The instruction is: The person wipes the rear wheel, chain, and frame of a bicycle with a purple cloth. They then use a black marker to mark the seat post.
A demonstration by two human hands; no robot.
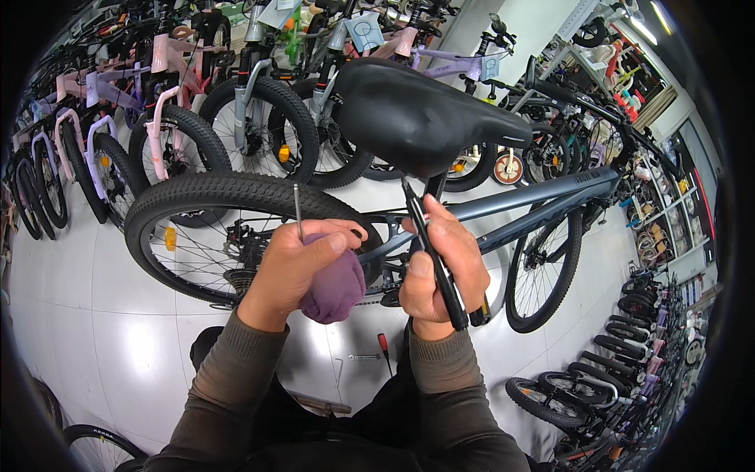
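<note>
My left hand (295, 263) is closed around a bunched purple cloth (334, 291). A thin metal rod (298, 206) sticks up from the same hand, its lower end hidden by the fingers. In my right hand (447, 263), a slim black pen-shaped tool (425, 236) is gripped between thumb and fingers, its narrow tip pointing up toward the saddle. Both hands are in front of a blue-grey bicycle (535, 193), apart from each other. Its black saddle (417, 110) is above and beyond my right hand. The rear wheel (173, 185) stands beyond and left of my left hand.
On the pale tiled floor (134, 346) between my legs lie a red-handled screwdriver (383, 344), a wrench (364, 357) and a hex key (339, 374). Bicycles (169, 134) line the far side; small bikes (605, 377) crowd the right. Shelves (668, 220) stand at far right.
</note>
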